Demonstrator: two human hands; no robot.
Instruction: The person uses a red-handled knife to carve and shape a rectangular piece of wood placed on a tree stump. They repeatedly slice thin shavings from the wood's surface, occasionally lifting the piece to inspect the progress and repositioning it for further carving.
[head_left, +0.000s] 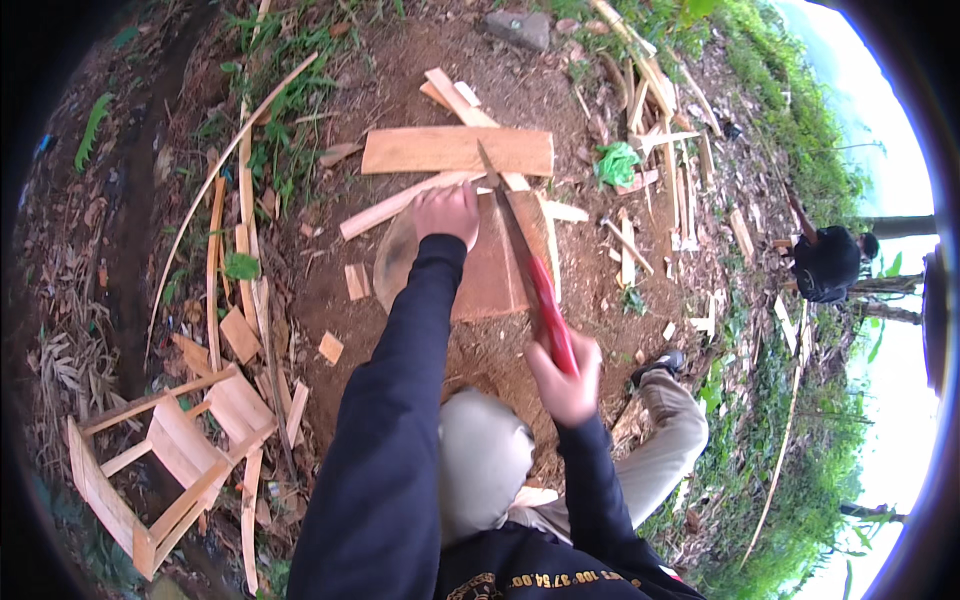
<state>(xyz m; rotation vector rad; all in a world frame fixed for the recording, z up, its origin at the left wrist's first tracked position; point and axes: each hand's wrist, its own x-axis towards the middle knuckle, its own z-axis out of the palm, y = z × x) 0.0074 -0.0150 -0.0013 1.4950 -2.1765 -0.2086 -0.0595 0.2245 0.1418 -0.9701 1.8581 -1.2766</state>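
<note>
Red-handled blade [515, 224]: right hand [566, 380], fingers clamped round handle [545, 298]; left hand [447, 213] curled at wood strip [385, 211], hold unclear.

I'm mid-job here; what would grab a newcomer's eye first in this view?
Probably the long red-handled tool in the right hand, slanting across the centre over the wood, its tip near the pale board. Next comes the wooden slatted frame on the ground at lower left. The bright green crumpled plastic also stands out, right of the board among wood scraps.
</note>
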